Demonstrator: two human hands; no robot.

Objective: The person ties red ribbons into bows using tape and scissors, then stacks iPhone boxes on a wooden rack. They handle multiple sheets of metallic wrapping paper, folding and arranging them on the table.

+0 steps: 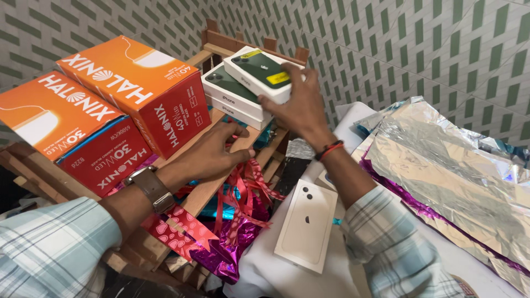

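My right hand grips the top white phone box, which shows a dark green phone on its lid and lies tilted on a stack of two similar boxes. The stack rests on a slatted wooden rack. My left hand, with a brown watch strap at the wrist, lies palm down on the rack's slat just below the stack, among ribbons. Another white phone box, showing a pale phone, lies flat on the white cloth near my right forearm.
Two orange and red bulb boxes sit on the rack at left. Red, pink and teal ribbons and purple foil hang below. Sheets of silver wrapping foil cover the white table at right. Tiled walls stand behind.
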